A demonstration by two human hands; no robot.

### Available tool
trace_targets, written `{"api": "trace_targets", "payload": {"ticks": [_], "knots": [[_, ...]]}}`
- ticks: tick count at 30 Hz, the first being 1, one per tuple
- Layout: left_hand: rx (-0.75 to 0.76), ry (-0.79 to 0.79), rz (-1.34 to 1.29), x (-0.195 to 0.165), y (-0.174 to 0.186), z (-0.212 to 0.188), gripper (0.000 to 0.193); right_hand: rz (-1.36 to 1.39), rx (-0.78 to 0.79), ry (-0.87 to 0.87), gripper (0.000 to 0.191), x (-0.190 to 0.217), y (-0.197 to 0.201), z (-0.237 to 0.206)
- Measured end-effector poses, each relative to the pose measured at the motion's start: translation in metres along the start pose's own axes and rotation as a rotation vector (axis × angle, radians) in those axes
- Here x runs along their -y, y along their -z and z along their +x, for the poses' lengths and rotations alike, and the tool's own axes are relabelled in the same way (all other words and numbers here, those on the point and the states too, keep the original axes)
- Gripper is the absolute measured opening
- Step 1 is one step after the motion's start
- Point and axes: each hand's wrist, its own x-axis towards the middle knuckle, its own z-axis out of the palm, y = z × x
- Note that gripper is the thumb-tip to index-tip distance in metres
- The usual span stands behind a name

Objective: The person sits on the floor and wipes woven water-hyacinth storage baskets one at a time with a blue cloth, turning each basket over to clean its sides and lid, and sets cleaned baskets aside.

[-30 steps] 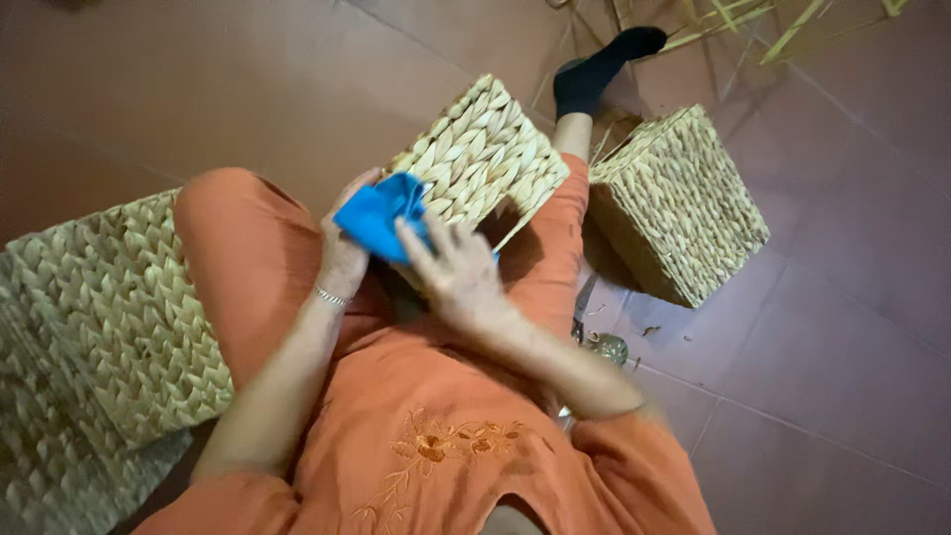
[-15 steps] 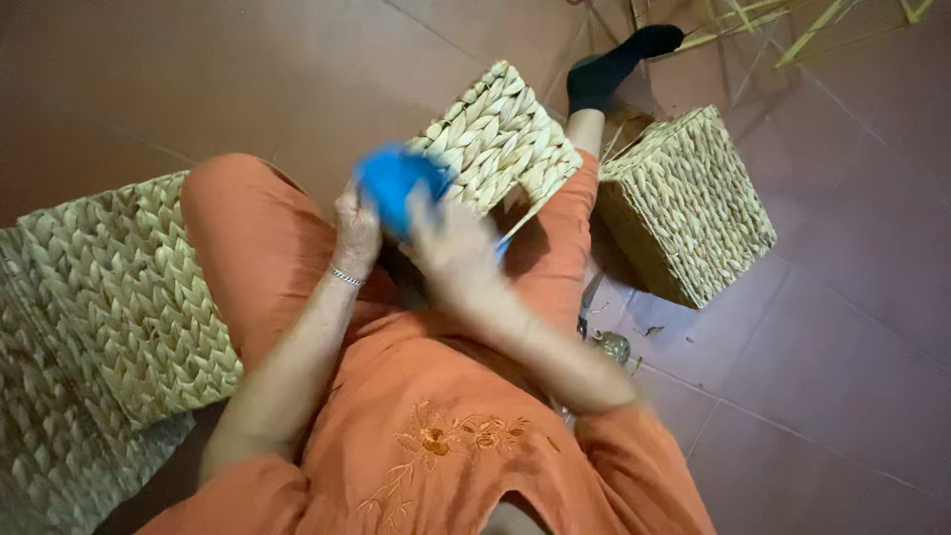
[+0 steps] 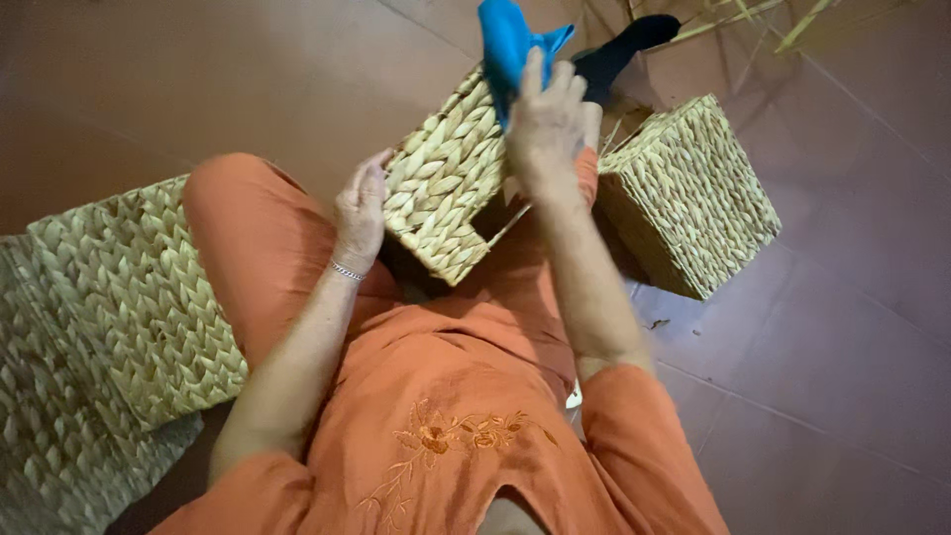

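Note:
A woven straw basket rests tilted on my lap, over orange trousers. My left hand grips its near left edge, with a thin bracelet at the wrist. My right hand is raised over the basket's far side and holds a bright blue cloth that sticks up past my fingers. Part of the basket's far edge is hidden behind that hand.
A second woven basket stands on the brown tiled floor to the right. Another woven basket lies to my left. My foot in a black sock stretches out ahead, near loose straw stalks.
My right hand has lifted the blue cloth up and away to the basket's far side. My left hand let go of the cloth and now grips the basket's edge.

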Motion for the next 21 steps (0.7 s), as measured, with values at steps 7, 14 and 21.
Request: {"api": "trace_targets", "payload": {"ticks": [7,14,21], "knots": [[0.103,-0.266,-0.058,0.016,0.007,0.001,0.043,0.235,0.126,0.436,0.060,0.104,0.069,-0.125],[0.033,-0.059,-0.015,0.006,0.006,-0.002,0.038,0.191,0.109,0.356,0.065,0.062,0.056,-0.101],[-0.004,-0.030,0.020,-0.003,0.002,-0.002,0.040,0.045,0.086,-0.022,0.059,-0.025,-0.007,-0.001]]}}
